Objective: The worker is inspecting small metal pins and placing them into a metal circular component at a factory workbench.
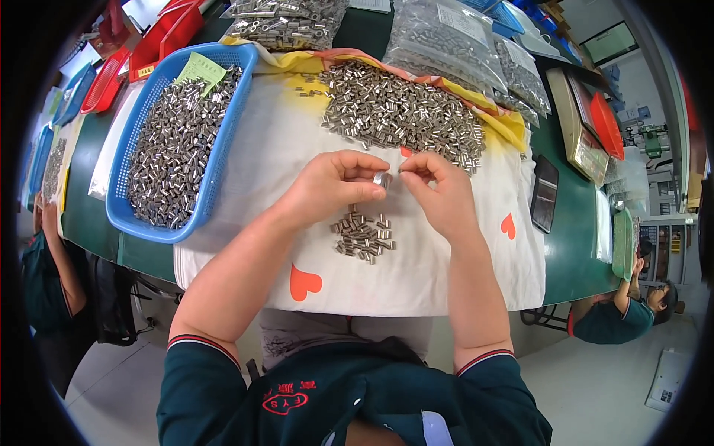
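Observation:
My left hand (pixel 333 186) pinches a small silver metal sleeve (pixel 381 179) between thumb and fingertips. My right hand (pixel 437 192) hovers just to its right, fingertips curled together close to the same sleeve; whether they touch it I cannot tell. Both hands are above a white cloth (pixel 297 149) printed with orange hearts. Directly below the hands lies a small cluster of the same metal sleeves (pixel 364 236). A large heap of sleeves (pixel 401 111) spreads across the far part of the cloth.
A blue plastic basket (pixel 223 152) full of metal sleeves stands at the left. Clear bags of parts (pixel 446 37) lie at the back. A scale (pixel 580 126) and a dark phone (pixel 545 193) are at the right. Other people sit at both sides.

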`<state>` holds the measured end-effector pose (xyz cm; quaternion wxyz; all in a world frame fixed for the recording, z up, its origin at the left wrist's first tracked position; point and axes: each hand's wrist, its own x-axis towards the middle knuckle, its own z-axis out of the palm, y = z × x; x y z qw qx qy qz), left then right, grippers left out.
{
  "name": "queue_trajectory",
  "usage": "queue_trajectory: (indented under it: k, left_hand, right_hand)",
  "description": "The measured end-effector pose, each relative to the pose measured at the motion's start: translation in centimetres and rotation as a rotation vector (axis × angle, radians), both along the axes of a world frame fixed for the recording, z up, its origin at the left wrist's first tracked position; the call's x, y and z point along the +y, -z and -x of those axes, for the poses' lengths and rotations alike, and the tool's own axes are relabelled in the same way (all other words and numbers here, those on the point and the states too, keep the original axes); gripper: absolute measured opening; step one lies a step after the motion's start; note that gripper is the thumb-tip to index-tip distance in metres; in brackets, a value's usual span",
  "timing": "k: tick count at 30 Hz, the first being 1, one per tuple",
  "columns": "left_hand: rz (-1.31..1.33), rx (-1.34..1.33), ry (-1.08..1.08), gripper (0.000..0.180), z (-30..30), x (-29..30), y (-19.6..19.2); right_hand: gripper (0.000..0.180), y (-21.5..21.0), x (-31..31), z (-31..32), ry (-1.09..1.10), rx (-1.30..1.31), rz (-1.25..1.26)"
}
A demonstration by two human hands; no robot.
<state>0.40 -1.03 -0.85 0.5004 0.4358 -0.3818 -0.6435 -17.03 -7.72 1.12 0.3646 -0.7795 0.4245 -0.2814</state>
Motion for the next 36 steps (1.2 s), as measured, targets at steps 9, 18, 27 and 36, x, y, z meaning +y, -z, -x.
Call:
queue_trajectory:
  k: [9, 18, 27, 36]
  left_hand:
    - [0.029, -0.03, 0.001, 0.031, -0.2, 0.1, 0.5]
    - [0.027, -0.212, -0.049, 0.03, 0.1, 0.1, 0.1]
    - [-0.03, -0.101, 0.044, 0.031, 0.2, 0.3, 0.1]
    - [-0.006, -0.23, 0.107, 0.032, 0.5, 0.1, 0.2]
  right_hand:
    - [0.007, -1.7, 1.2, -0.3, -0.211, -0.082, -0.076]
    - [0.007, -1.0, 1.8, -0.7, -0.237, 0.107, 0.414]
    - [0.011, -0.8, 0.4, 0.2, -0.239, -0.052, -0.263]
    - [0.01, 1.1, -3.6, 2.3, 0.177, 0.04, -0.067]
